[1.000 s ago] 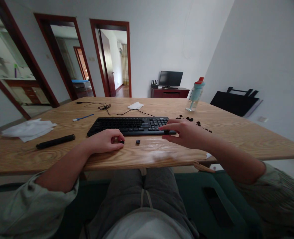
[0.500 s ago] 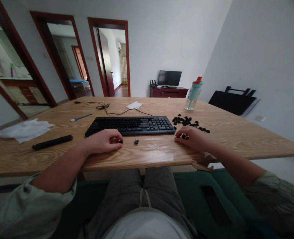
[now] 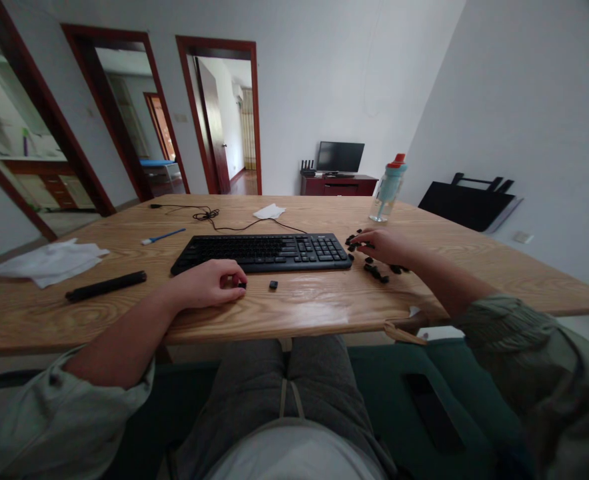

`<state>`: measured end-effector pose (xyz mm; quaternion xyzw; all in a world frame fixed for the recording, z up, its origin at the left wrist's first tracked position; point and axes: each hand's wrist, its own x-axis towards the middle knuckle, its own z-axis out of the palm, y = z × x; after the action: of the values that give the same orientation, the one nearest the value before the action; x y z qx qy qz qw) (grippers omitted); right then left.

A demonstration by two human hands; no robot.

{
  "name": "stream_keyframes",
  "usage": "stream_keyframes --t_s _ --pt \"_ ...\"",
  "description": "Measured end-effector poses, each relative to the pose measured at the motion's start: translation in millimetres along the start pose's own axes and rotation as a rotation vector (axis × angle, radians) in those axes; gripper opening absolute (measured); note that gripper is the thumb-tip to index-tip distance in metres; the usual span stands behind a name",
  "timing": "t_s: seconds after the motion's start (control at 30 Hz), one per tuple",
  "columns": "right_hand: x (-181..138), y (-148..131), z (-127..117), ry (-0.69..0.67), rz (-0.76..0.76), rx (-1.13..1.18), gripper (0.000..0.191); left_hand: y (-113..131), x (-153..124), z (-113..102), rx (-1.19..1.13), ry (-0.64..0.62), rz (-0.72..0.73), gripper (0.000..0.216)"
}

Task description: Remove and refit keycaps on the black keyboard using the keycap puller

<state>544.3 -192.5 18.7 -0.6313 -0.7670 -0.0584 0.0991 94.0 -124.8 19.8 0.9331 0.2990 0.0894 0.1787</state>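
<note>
A black keyboard (image 3: pixel 262 253) lies across the table, some of its keys in place. In front of its left part rests my left hand (image 3: pixel 209 283), thumb and fingertips closed on a small black keycap (image 3: pixel 242 285). Another loose keycap (image 3: pixel 273 285) sits on the wood to the right of that hand. Over the pile on the right is my right hand (image 3: pixel 387 245), palm down with its fingers stretched out among the keycaps. Several keycaps (image 3: pixel 376 273) are spread below it; others are hidden under the hand.
A clear bottle (image 3: pixel 387 190) with a red cap stands behind the pile. White tissue (image 3: pixel 52 260), a black rod-like object (image 3: pixel 105 285) and a blue-handled brush (image 3: pixel 163 236) lie left. A coiled cable (image 3: pixel 206 214) runs behind the keyboard. A phone (image 3: pixel 434 410) lies on the green seat.
My right hand has moved away from the table's front edge onto the keycap pile, and some keycaps now lie nearer to me. My left hand has stayed in place.
</note>
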Motion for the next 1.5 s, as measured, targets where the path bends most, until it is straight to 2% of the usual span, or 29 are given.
stream_keyframes --t_s 0.17,0.27,0.37,0.57,0.7,0.83,1.0,1.17,1.33,1.43,1.5 --pt "18 -2 1 -0.089 -0.060 0.055 0.039 -1 0 0 -0.012 0.004 0.010 0.034" --pt "11 -9 0 -0.089 -0.060 0.114 0.038 0 0 0 -0.010 0.002 0.008 0.034" --pt "1 -12 -1 -0.165 -0.012 0.157 0.031 2 0 0 -0.016 0.002 0.001 0.035" --pt "-10 -4 -4 -0.249 0.026 0.141 0.023 2 0 0 -0.022 0.000 -0.005 0.036" --pt "-8 6 -8 -0.190 0.083 0.124 0.028 0 0 0 -0.015 -0.004 -0.005 0.036" --pt "6 12 -6 -0.107 0.173 0.066 0.034 0 0 0 -0.014 -0.005 0.001 0.035" --pt "24 13 2 -0.150 0.165 0.101 0.036 -1 0 0 -0.024 0.007 0.006 0.034" --pt "30 9 1 -0.205 0.251 0.069 0.035 -2 0 1 -0.019 0.001 0.009 0.034" --pt "32 9 0 -0.222 0.259 0.022 0.026 -2 0 1 -0.030 0.003 0.005 0.035" --pt "29 11 0 -0.147 0.264 0.111 0.022 -2 0 1 -0.035 0.005 0.003 0.037" --pt "26 11 -3 -0.078 0.281 0.279 0.027 -2 1 1 -0.030 0.005 0.006 0.037"
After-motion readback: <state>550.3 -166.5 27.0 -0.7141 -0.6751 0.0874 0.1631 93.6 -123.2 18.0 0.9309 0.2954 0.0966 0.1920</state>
